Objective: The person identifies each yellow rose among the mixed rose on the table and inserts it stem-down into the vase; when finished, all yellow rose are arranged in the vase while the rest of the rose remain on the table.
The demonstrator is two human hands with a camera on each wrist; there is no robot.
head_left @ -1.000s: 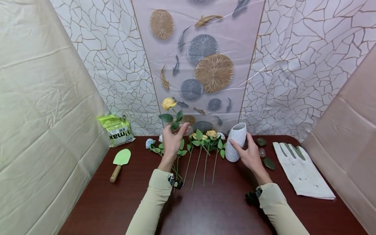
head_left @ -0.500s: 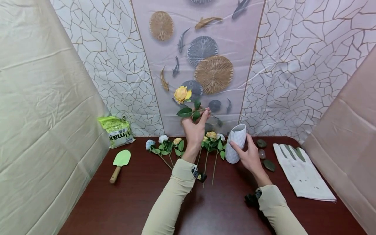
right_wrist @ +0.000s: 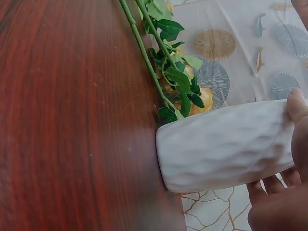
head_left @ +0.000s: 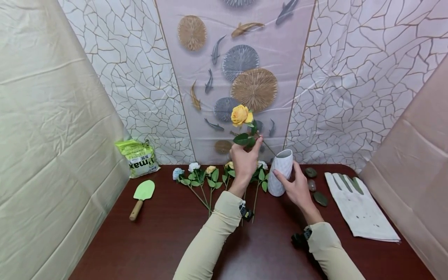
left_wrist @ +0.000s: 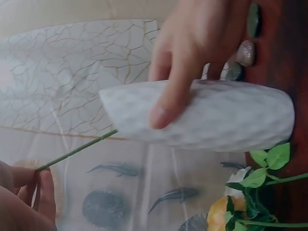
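I see plain, pale cream-yellow long sleeves on the person: the left sleeve [head_left: 206, 241] shows soft creases along the forearm and ends in a broad, smoother cuff [head_left: 228, 201], and the right sleeve [head_left: 336, 251] matches it in colour. On the left I pick out a small black wrist camera [head_left: 247, 214] with a yellow mark; the right wrist camera [head_left: 298, 240] is black too. The left hand [head_left: 245, 161] and right hand [head_left: 296, 184] are ungloved.

On the green and white bag [head_left: 137, 158], large dark letters [head_left: 140, 164] are reading "max", with a further letter beside them showing too unclearly to name, while the smaller print [head_left: 136, 160] around them is appearing too tiny to make out.
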